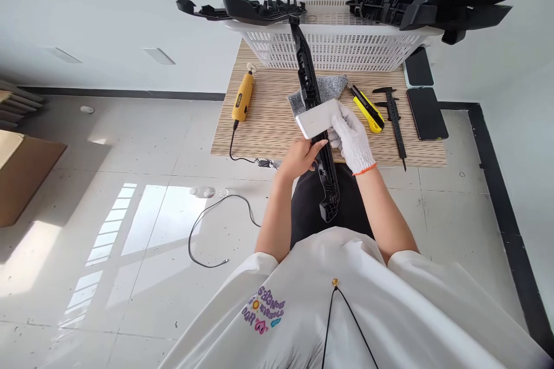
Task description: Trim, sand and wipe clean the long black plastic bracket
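Note:
A long black plastic trim part [308, 72] slants from the basket's edge across the table to my lap, with clips and ribs along its length. My bare left hand [299, 158] is closed around its lower middle. In my right hand [350, 134], which wears a white knit glove with an orange cuff, is a white flat rectangular block [319, 119]. The block lies across the top of the trim part, just above my left fingers; whether it touches the part I cannot tell. A grey cloth [332, 86] lies under the part on the table.
On the wood-grain table [268, 127] lie a yellow rotary tool [243, 97], a yellow utility knife [367, 108], black calipers [395, 121] and a black phone [427, 113]. Behind, a white basket [355, 49] carries more black trim parts [433, 6]. A cable [193, 233] trails over the floor.

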Motion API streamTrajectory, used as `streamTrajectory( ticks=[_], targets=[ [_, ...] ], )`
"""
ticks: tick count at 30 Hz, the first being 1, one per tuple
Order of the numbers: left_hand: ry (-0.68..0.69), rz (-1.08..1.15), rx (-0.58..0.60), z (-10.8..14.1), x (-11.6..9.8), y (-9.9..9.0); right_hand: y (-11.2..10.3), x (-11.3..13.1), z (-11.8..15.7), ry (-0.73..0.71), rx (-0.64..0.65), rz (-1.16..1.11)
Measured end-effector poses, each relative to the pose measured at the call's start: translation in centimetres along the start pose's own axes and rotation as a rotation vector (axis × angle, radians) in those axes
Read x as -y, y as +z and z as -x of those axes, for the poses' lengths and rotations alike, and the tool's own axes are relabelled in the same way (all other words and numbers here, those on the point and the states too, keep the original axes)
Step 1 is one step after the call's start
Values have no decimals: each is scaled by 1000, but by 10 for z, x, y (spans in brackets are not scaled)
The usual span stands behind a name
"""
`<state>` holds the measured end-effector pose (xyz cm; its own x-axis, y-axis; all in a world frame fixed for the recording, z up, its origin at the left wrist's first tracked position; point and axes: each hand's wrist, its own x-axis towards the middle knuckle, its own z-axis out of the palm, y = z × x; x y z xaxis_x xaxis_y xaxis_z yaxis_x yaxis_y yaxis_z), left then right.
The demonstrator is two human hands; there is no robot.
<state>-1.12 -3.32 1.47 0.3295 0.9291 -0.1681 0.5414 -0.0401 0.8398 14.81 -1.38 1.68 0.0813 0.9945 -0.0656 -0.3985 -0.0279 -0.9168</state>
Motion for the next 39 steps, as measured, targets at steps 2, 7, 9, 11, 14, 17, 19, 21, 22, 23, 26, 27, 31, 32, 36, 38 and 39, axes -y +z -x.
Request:
streamTrajectory(
  ticks=[2, 7, 9, 11, 14, 17, 19, 21, 22, 23, 26, 27, 31, 32, 36, 38, 39],
  targets=[
    [16, 0, 2, 0, 0, 0, 1, 0, 0, -47, -23, -58],
    [6, -15, 5, 0, 0, 0, 1, -2, -2, -9, -2, 10],
    [19, -7, 11, 0, 0, 0, 1, -2, -3, -48, -41, -21],
    [20, -1, 14, 0, 0, 0, 2, -2, -4, -82, -79, -28],
    [0, -6, -1, 0, 0, 0, 3, -2, -4, -23, -53, 16],
    [28, 1, 14, 0, 0, 0, 4, -3, -5, -52, -82, -27],
    [27, -5, 9, 0, 0, 0, 4, -4, -6, -35, -52, -16],
    [13, -10, 1, 0, 0, 0, 4, -4, -7, -24, -41, -2],
    [13, -10, 6, 0, 0, 0, 3, -4, -7, -37, -61, -7],
    [20, -7, 16, 0, -1, 0, 3, -4, -8, -66, -97, -19],
    [23, 10, 26, 1, -2, -1, 2, -4, -10, -97, -129, -26],
    [12, 12, 18, 1, -2, -1, 1, -4, -10, -78, -103, -22],
    [17, 14, 20, 1, -1, -1, 0, -3, -9, -74, -109, -69],
    [23, 15, 22, 1, -1, -1, 0, -3, -8, -79, -121, -74],
    [2, 13, 2, 1, 0, 0, 0, -4, -8, 4, -36, -53],
    [10, 15, 10, 1, -1, 0, 0, -5, -8, -8, -75, -74],
    [14, 17, 12, 1, -1, 0, 0, -6, -8, -27, -100, -85]
  ],
)
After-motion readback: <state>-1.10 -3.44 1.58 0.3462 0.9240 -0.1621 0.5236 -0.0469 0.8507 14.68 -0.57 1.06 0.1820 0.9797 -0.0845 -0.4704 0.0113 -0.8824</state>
